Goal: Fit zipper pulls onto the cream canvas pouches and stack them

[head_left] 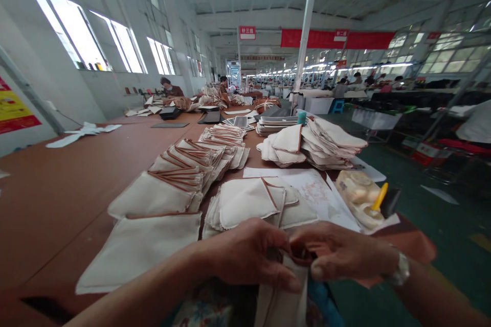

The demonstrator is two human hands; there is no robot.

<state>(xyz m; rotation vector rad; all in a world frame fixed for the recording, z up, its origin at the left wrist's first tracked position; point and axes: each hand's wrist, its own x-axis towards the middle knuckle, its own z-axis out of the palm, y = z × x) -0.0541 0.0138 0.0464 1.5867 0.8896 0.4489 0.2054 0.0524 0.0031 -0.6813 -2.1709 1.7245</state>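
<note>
— Down by the near side of the worktop (76, 179), what's in hand?
— Left hand (251, 250) is pinching a cream piece (286, 294), right hand (339, 250) has its brown-trimmed end. Whole thing's held just this side of the low cream stack (245, 202) tbh.

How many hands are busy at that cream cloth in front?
2. The left hand grips the cream cloth, and the right hand is beside it, at the brown edge. Some fingertips are hidden, but both hands show.
</note>
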